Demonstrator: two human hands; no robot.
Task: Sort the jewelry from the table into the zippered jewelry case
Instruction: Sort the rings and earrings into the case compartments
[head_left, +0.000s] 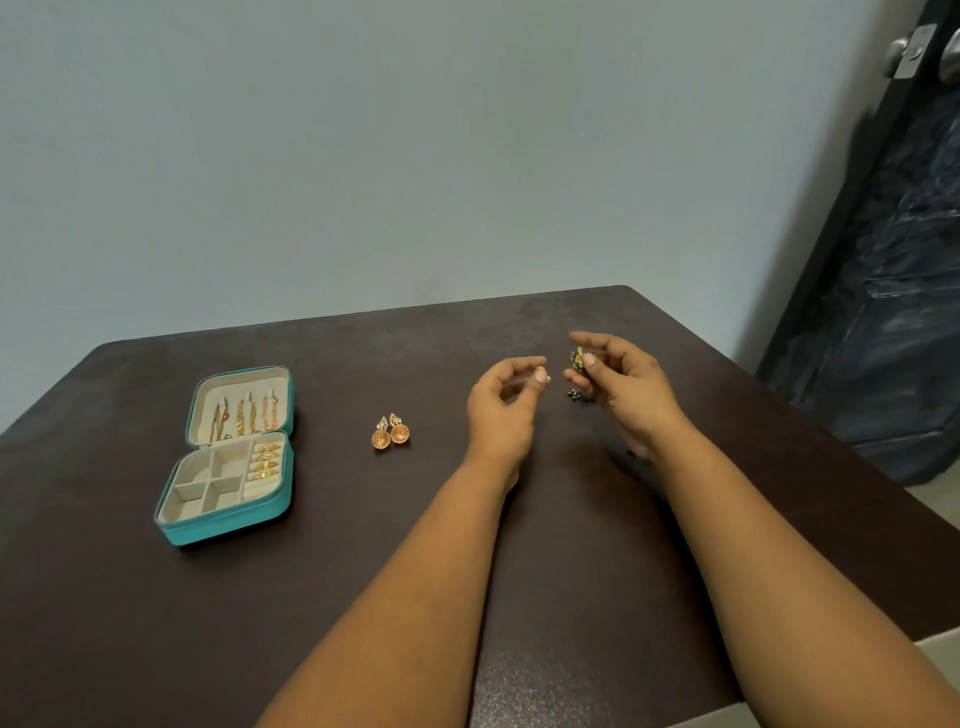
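Pinching a green-gold earring (577, 359) w/ right hand (626, 387) fingers above the worktop (363, 545); left hand (501, 408) pinches something tiny, prob. its back. Light, fiddly, snag-prone: hold by the edge. Teal jewelry case (228, 512) lies open far left.

Head camera, looking down, seemingly near.

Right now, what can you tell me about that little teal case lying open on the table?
The teal jewelry case lies open flat on the dark table, left of both hands, and nothing touches it. It looks like faux leather with a cream lining. The raised lid holds three gold chains hanging from hooks. The base has square compartments that look empty and a ring roll at the right holding gold rings. A pair of gold earrings lies apart, to its right.
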